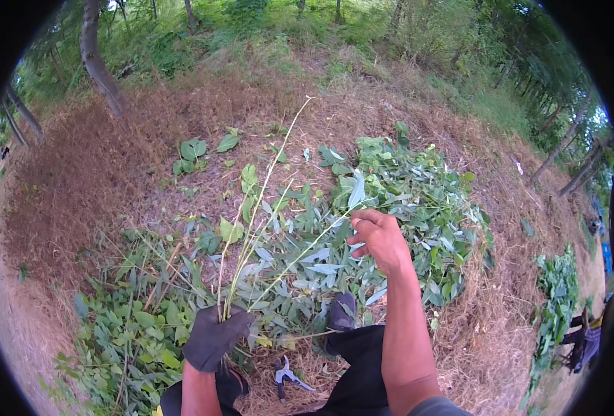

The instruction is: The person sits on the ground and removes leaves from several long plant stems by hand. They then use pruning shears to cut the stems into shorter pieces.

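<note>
My left hand [217,333], in a dark glove, is closed around a bundle of thin, mostly bare green stems [255,218] that fan upward and to the right. One stem [307,249] slants away from the others and keeps a few leaves at its tip. At that leafy tip is my bare right hand [377,236], its fingers curled; whether they pinch the stem cannot be told. Pruning shears [289,375] with pale blades lie on dry grass between my legs. Loose narrow leaves [327,268] cover the ground beneath the stems.
A heap of leafy cuttings [421,208] lies at the right, and more leafy branches [140,322] at the left. My dark shoe [342,311] stands among leaves. Farther right are a long leafy pile [554,307] and a partly visible person [587,338]. Trees [99,62] stand beyond.
</note>
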The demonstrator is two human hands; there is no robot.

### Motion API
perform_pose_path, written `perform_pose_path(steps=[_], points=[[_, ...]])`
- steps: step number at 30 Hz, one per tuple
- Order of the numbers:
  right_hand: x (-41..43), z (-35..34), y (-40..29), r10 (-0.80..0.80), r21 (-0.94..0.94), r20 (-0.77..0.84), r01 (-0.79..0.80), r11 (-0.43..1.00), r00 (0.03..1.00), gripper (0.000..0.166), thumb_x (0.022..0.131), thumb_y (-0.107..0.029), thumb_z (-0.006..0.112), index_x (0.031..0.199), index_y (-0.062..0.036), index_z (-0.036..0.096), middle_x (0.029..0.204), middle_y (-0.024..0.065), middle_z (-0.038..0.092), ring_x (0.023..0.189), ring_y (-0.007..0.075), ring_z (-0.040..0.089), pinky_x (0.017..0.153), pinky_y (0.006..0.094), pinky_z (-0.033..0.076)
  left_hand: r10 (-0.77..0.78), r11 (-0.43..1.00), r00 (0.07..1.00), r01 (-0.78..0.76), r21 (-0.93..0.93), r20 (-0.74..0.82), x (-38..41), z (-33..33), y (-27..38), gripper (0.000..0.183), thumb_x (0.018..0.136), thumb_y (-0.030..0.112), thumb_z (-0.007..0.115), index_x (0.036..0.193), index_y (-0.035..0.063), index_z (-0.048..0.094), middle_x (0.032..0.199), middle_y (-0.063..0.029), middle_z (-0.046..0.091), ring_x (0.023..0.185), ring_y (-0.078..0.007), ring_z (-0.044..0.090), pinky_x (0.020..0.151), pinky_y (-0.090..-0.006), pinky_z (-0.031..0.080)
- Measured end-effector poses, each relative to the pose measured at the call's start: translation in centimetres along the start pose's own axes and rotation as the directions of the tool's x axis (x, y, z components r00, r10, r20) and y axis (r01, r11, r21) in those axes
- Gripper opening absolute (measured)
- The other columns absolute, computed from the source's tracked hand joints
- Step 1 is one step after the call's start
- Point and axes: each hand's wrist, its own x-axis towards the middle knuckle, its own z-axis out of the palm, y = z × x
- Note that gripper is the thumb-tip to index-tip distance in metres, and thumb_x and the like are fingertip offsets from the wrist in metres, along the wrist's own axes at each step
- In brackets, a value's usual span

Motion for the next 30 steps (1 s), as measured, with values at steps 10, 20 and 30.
perform_pose_path(steps=[10, 20, 30], points=[[0.9, 1.5, 0.2, -0.051, 0.765, 0.065, -0.017, 0.643, 0.997, 0.014, 0.094, -0.013, 0.061, 0.102, -0.0022, 0.056, 0.088, 0.0145, 0.068, 0.074, 0.0252, 0.068, 0.066, 0.0373, 0.057, 0.029, 0.999, 0.998, -0.030, 0.027, 0.048, -0.2, 0.2, -0.3, 0.015, 0.082, 0.018, 0.076, 0.083, 0.0056, 0.067, 0.064, -0.0037, 0.066, 0.045, -0.0049, 0.045, 0.042, -0.0213, 0.033], [1.1, 1.9, 0.3, -0.070, 0.814, -0.048, 0.079, 0.576, 0.996, 0.020, 0.088, 0.002, 0.058, 0.101, -0.0100, 0.051, 0.085, 0.0160, 0.068, 0.060, 0.0243, 0.065, 0.046, 0.0333, 0.052, 0.002, 0.998, 0.997, -0.007, 0.062, 0.083, -0.1, 0.0, -0.3, 0.019, 0.086, 0.020, 0.074, 0.092, 0.0027, 0.071, 0.068, -0.0028, 0.066, 0.049, -0.0040, 0.046, 0.045, -0.0216, 0.033], [1.1, 1.7, 0.4, -0.099, 0.824, -0.011, 0.065, 0.562, 0.995, 0.012, 0.088, 0.005, 0.058, 0.094, -0.0052, 0.053, 0.090, 0.0187, 0.068, 0.063, 0.0253, 0.068, 0.053, 0.0367, 0.059, 0.008, 0.999, 0.997, -0.012, 0.053, 0.076, -0.1, 0.1, 0.0, 0.017, 0.086, 0.019, 0.074, 0.091, 0.0032, 0.072, 0.067, -0.0026, 0.066, 0.047, -0.0032, 0.044, 0.043, -0.0208, 0.031]])
